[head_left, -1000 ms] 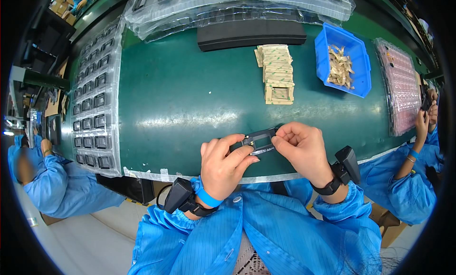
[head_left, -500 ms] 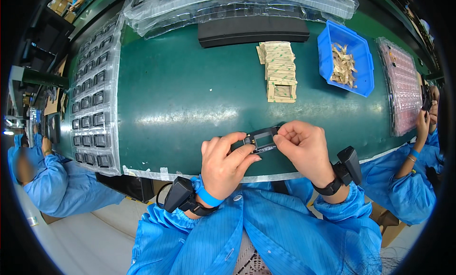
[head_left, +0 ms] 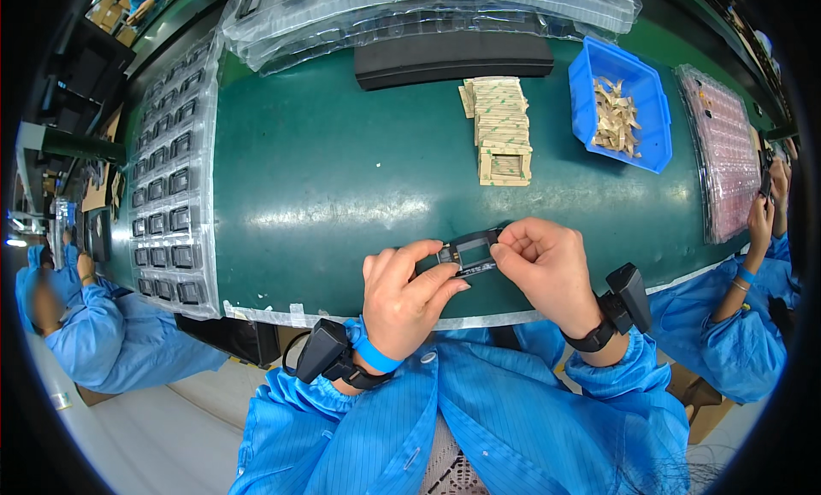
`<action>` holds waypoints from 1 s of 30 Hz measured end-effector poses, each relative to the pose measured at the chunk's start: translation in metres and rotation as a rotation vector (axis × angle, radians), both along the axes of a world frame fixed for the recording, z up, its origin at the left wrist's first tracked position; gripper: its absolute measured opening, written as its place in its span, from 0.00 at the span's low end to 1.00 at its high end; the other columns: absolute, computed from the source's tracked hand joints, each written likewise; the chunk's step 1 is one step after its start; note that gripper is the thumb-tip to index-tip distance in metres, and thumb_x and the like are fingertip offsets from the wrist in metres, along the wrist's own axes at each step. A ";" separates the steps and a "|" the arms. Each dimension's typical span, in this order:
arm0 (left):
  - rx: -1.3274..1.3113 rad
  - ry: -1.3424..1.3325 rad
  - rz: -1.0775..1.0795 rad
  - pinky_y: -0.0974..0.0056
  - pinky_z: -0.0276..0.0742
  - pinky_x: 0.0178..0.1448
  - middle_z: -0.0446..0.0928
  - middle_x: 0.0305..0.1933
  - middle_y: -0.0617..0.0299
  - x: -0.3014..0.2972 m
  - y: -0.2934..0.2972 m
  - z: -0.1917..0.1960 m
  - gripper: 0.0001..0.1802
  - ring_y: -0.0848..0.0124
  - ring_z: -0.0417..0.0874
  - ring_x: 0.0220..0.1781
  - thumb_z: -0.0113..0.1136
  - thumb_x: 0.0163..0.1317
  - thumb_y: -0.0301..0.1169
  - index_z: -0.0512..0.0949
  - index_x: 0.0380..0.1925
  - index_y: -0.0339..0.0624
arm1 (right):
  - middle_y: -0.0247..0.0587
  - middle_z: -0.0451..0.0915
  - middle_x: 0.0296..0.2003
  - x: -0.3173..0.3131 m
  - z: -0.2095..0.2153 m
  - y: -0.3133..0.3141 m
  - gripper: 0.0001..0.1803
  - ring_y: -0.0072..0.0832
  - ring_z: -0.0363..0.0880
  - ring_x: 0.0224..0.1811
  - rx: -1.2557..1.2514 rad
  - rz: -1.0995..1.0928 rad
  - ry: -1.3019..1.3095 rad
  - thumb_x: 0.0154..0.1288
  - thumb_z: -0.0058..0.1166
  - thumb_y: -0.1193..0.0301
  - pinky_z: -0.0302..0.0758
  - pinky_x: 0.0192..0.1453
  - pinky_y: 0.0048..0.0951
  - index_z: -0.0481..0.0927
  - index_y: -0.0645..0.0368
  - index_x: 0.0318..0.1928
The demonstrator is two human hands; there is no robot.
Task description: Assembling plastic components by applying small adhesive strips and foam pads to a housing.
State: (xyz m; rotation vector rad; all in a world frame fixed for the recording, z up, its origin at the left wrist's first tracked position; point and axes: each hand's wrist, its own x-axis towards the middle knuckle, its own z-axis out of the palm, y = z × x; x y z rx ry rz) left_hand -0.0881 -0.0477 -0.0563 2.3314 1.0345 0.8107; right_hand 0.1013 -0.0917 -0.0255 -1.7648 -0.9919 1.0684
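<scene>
A small black rectangular device housing with a grey window is held between my two hands, just above the near edge of the green table. My left hand pinches its left end between thumb and fingers. At the opposite end, the thumb and forefinger of my right hand are closed on its right edge; whether a thin piece lies under those fingertips is hidden. Beyond my hands lies an overlapping stack of tan paper frames with green marks.
A blue bin with curled tan strips stands at the back right. Clear trays of black parts line the left. Behind the stack lies a long black block. Pink-filled trays sit at right. Co-workers sit on both sides.
My hands and the black housing stay almost in place. The view shifts very slightly. The right-hand co-worker's hands move a little.
</scene>
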 end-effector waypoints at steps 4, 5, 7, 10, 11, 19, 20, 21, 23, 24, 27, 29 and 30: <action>0.015 -0.004 -0.002 0.62 0.63 0.43 0.81 0.45 0.64 0.002 0.000 0.001 0.13 0.67 0.76 0.37 0.75 0.44 0.33 0.85 0.31 0.47 | 0.40 0.82 0.25 0.000 0.000 -0.001 0.05 0.18 0.79 0.24 0.006 -0.004 -0.010 0.59 0.62 0.77 0.77 0.29 0.21 0.82 0.68 0.32; 0.031 -0.011 0.004 0.63 0.62 0.41 0.81 0.45 0.65 0.002 0.001 0.000 0.13 0.69 0.73 0.33 0.76 0.42 0.34 0.86 0.30 0.47 | 0.40 0.82 0.25 0.000 0.000 -0.001 0.05 0.18 0.79 0.24 0.006 -0.004 -0.010 0.59 0.62 0.77 0.77 0.29 0.21 0.82 0.68 0.32; 0.048 -0.019 0.010 0.64 0.61 0.40 0.81 0.44 0.66 0.003 0.002 0.000 0.14 0.71 0.71 0.30 0.77 0.40 0.35 0.86 0.29 0.46 | 0.41 0.82 0.24 -0.002 -0.001 -0.001 0.05 0.19 0.79 0.24 0.019 -0.007 -0.038 0.58 0.62 0.77 0.77 0.29 0.22 0.82 0.68 0.32; 0.049 -0.013 0.000 0.63 0.62 0.40 0.81 0.44 0.66 0.002 0.003 -0.001 0.15 0.70 0.72 0.31 0.76 0.40 0.35 0.86 0.31 0.46 | 0.41 0.82 0.24 -0.003 -0.004 -0.001 0.05 0.19 0.80 0.24 0.039 -0.012 -0.054 0.58 0.62 0.77 0.77 0.29 0.22 0.82 0.68 0.32; 0.046 -0.010 0.001 0.63 0.62 0.41 0.81 0.43 0.65 0.002 0.003 -0.001 0.17 0.70 0.73 0.32 0.76 0.41 0.35 0.86 0.33 0.45 | 0.41 0.82 0.24 -0.003 -0.004 -0.001 0.05 0.19 0.80 0.24 0.041 -0.013 -0.055 0.58 0.62 0.77 0.77 0.29 0.22 0.82 0.68 0.32; 0.056 0.033 -0.021 0.62 0.62 0.42 0.80 0.45 0.64 0.001 0.002 0.001 0.23 0.68 0.74 0.34 0.76 0.42 0.35 0.85 0.42 0.44 | 0.44 0.82 0.25 -0.003 -0.002 -0.001 0.06 0.24 0.81 0.24 0.035 -0.002 -0.100 0.56 0.63 0.76 0.77 0.29 0.25 0.82 0.67 0.33; 0.066 0.047 -0.029 0.62 0.62 0.42 0.80 0.45 0.64 0.001 0.002 0.001 0.23 0.68 0.74 0.34 0.76 0.43 0.35 0.85 0.42 0.44 | 0.44 0.82 0.25 -0.003 -0.002 -0.001 0.06 0.24 0.81 0.24 0.035 -0.003 -0.099 0.56 0.63 0.76 0.77 0.29 0.25 0.82 0.67 0.33; 0.077 0.061 -0.036 0.62 0.62 0.42 0.80 0.46 0.64 0.001 0.001 0.001 0.23 0.67 0.74 0.35 0.75 0.43 0.35 0.85 0.43 0.44 | 0.44 0.82 0.25 -0.003 -0.001 -0.001 0.06 0.25 0.81 0.24 0.039 -0.003 -0.108 0.56 0.63 0.76 0.77 0.29 0.25 0.82 0.67 0.33; 0.096 0.082 -0.041 0.62 0.62 0.42 0.80 0.46 0.64 0.002 0.001 0.003 0.23 0.67 0.73 0.35 0.75 0.43 0.34 0.85 0.43 0.44 | 0.44 0.82 0.25 -0.003 -0.001 -0.001 0.06 0.25 0.81 0.24 0.043 -0.005 -0.116 0.56 0.63 0.76 0.77 0.29 0.25 0.82 0.67 0.33; 0.114 0.101 -0.044 0.62 0.62 0.42 0.80 0.46 0.64 0.003 0.000 0.004 0.23 0.67 0.73 0.35 0.75 0.44 0.34 0.85 0.43 0.44 | 0.44 0.82 0.25 -0.003 -0.001 -0.001 0.06 0.25 0.81 0.24 0.045 -0.002 -0.118 0.56 0.63 0.76 0.77 0.29 0.25 0.82 0.67 0.33; 0.117 0.124 -0.039 0.62 0.62 0.42 0.80 0.46 0.64 0.003 0.000 0.006 0.22 0.68 0.73 0.36 0.75 0.44 0.33 0.85 0.43 0.44 | 0.44 0.82 0.25 -0.003 0.000 0.000 0.06 0.26 0.81 0.24 0.053 0.004 -0.135 0.55 0.63 0.76 0.77 0.29 0.26 0.82 0.66 0.33; 0.100 0.099 -0.045 0.62 0.63 0.42 0.80 0.46 0.63 0.002 0.000 0.002 0.23 0.67 0.73 0.35 0.75 0.44 0.34 0.84 0.44 0.44 | 0.44 0.82 0.25 -0.004 -0.001 -0.001 0.06 0.27 0.81 0.24 0.060 0.007 -0.153 0.55 0.62 0.76 0.77 0.29 0.27 0.82 0.66 0.33; 0.081 0.074 -0.052 0.61 0.64 0.42 0.80 0.45 0.62 0.001 0.000 0.001 0.24 0.66 0.73 0.35 0.75 0.44 0.34 0.83 0.45 0.43 | 0.45 0.81 0.25 -0.004 -0.002 -0.002 0.05 0.30 0.81 0.24 0.074 0.006 -0.171 0.56 0.62 0.76 0.77 0.29 0.29 0.82 0.65 0.32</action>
